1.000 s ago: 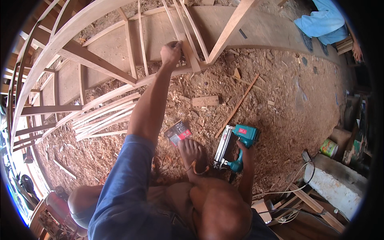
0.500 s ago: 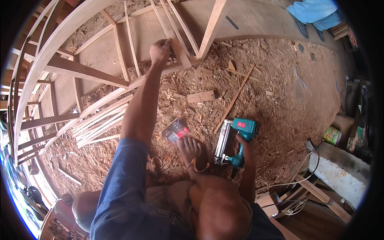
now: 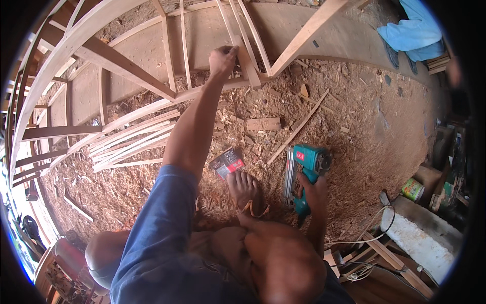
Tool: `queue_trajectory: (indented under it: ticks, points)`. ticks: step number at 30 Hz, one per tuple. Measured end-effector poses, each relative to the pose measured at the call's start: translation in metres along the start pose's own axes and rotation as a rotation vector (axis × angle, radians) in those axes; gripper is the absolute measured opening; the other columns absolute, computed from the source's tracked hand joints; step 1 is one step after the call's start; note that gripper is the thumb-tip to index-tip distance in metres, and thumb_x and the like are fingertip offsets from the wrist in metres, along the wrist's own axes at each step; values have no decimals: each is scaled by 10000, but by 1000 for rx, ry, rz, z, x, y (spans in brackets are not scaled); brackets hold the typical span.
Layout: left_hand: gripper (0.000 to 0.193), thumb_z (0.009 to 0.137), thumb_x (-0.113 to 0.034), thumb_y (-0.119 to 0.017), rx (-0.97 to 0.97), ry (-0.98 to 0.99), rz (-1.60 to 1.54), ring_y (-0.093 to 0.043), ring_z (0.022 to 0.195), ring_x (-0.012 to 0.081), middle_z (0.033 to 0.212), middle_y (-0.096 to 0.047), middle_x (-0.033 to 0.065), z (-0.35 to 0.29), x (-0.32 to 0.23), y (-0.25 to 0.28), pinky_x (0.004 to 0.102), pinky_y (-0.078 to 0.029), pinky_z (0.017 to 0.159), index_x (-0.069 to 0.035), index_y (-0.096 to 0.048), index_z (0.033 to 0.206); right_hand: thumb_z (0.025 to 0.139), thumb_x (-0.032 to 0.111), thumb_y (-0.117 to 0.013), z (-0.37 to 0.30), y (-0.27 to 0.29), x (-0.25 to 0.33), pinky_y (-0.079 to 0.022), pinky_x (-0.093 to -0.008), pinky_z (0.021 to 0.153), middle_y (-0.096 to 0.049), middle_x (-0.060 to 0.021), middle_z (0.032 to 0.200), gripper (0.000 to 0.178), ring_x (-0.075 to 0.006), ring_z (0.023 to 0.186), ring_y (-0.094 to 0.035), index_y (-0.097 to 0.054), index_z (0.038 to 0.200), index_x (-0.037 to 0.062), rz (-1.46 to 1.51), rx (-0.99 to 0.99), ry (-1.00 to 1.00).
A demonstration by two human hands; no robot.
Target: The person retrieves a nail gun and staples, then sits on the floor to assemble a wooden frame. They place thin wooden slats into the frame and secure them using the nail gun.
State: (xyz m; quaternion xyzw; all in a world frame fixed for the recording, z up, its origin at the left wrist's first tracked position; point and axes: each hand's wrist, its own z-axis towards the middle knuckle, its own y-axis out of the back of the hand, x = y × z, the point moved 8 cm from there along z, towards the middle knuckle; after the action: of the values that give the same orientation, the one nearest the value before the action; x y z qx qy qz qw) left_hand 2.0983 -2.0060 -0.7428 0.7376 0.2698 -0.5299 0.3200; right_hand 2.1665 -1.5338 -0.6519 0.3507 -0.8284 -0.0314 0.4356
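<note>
Your left hand [image 3: 223,62] is reaching out over the curved rail [image 3: 187,94], its fingers narrowing on the left edge of the short board [image 3: 247,63]; the underside of that grip is hidden. The board is lying across the rail beside the thin slats [image 3: 244,28], and your grip is probably steadying it there. Your right hand [image 3: 315,191] is holding the teal nail gun [image 3: 310,156], fingers wrapping its handle, with the silver magazine facing left; whether the tool is touching the ground you cannot tell from here. Holding it near your body is likely sparing your arm its weight. A small dark-and-red box [image 3: 227,162] is lying against the toes of your bare foot [image 3: 245,188], seemingly within easy reach. Pale strips [image 3: 132,139] are lying bunched left of your forearm, on the shavings-covered ground [image 3: 359,167].
</note>
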Motion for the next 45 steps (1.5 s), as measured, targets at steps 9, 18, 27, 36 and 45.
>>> queue_trajectory:
  ticks: [9, 18, 27, 36, 45]
  points:
    - [389, 940, -310, -685, 16, 47, -16, -739, 792, 247, 913, -745, 188, -6, -3, 1, 378, -607, 719, 36, -720, 1114, 916, 239, -725, -16, -20, 167, -415, -307, 454, -570, -15, 533, 277, -103, 452, -533, -681, 787, -2, -204, 91, 294]
    - [392, 939, -283, -686, -8, -61, -21, -727, 669, 206, 885, -736, 165, 3, 5, -1, 348, -616, 579, 65, -700, 1119, 918, 234, -684, 37, -96, 259, -475, -325, 481, -599, -60, 544, 256, -146, 455, -591, -685, 786, 15, -561, 195, 346]
    - [396, 937, -279, -677, 32, 35, -97, -725, 626, 222, 857, -731, 163, -7, 1, -1, 362, -609, 567, 74, -695, 1114, 907, 218, -704, 58, -126, 274, -420, -292, 417, -543, -16, 583, 226, -118, 441, -531, -611, 788, 49, -506, 216, 264]
    - [400, 916, -300, -679, 7, 46, -144, -733, 652, 275, 833, -737, 211, -12, -4, 2, 383, -590, 671, 68, -705, 1071, 886, 242, -702, 67, -135, 261, -485, -326, 477, -621, -58, 585, 233, -150, 471, -617, -690, 813, 21, -526, 162, 279]
    - [390, 939, -271, -676, 31, 60, -142, -735, 628, 246, 859, -738, 175, -15, -8, 4, 359, -614, 562, 72, -691, 1124, 890, 259, -710, 67, -141, 266, -493, -324, 478, -632, -68, 595, 258, -154, 491, -633, -689, 809, 15, -583, 161, 287]
